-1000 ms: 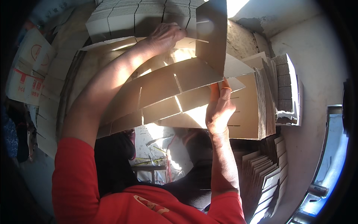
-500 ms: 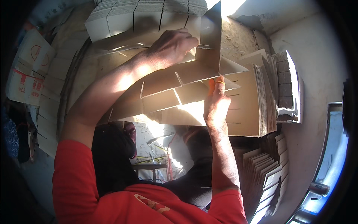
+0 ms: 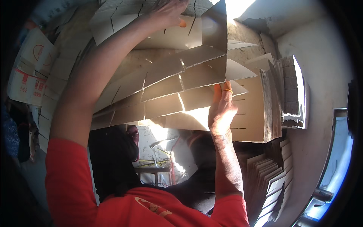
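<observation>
My right hand (image 3: 222, 113), with orange on its fingertips, pinches the lower edge of a cardboard divider (image 3: 162, 104). Several slotted strips interlock in it: long ones fan out to the left, and an upright crosspiece (image 3: 216, 28) stands at its right end. At the top of the view, my left hand (image 3: 168, 13) is closed at the front of a stack of slotted cardboard strips (image 3: 124, 24). Its orange-tipped thumb lies against the front strip (image 3: 172, 38), while the other fingers are partly hidden and cut off by the frame edge.
More flat slotted cardboard (image 3: 249, 117) is stacked to the right, with another bundle (image 3: 291, 87) beyond it by the wall. Lower right, cardboard pieces (image 3: 264, 174) stand in a row. A printed carton (image 3: 28, 72) is at the far left.
My left hand has left the divider's crosspiece and moved up and away to the strip stack. The divider now shows another long strip slotted in, and my right hand still holds it.
</observation>
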Motion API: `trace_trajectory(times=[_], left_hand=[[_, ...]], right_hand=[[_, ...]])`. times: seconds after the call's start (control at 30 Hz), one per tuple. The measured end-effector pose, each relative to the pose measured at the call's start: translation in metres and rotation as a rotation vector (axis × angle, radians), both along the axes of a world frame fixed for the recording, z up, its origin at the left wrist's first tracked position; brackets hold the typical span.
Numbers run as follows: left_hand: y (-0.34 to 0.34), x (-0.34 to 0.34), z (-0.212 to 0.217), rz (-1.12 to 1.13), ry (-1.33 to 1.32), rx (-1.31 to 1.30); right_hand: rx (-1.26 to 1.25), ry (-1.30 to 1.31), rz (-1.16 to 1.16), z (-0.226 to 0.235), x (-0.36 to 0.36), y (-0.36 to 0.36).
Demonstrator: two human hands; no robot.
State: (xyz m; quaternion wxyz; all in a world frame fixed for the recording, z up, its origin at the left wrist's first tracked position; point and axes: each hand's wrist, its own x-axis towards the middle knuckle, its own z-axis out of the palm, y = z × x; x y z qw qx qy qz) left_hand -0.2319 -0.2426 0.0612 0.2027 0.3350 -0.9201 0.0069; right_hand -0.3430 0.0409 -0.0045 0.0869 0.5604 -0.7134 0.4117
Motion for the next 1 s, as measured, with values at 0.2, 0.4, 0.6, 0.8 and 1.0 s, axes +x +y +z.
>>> trace_trajectory(times=[0.2, 0.4, 0.6, 0.8, 1.0], left_hand=[[-0.013, -0.018, -0.052, 0.075, -0.018, -0.153], [-0.027, -0.014, -0.062, 0.011, -0.083, -0.220], [-0.025, -0.009, -0.064, -0.122, 0.112, -0.239], [-0.033, -0.006, -0.070, -0.112, 0.098, -0.296], [-0.019, -0.004, -0.064, -0.230, 0.225, -0.522]], right_hand=[[-0.077, 0.198, 0.070, 0.013, -0.002, -0.004], [-0.043, 0.133, 0.075, 0.016, 0.002, -0.001], [-0.049, 0.090, 0.084, 0.018, 0.001, 0.000], [-0.059, 0.101, 0.092, 0.023, 0.005, -0.001], [-0.144, 0.117, 0.141, 0.020, -0.002, -0.004]])
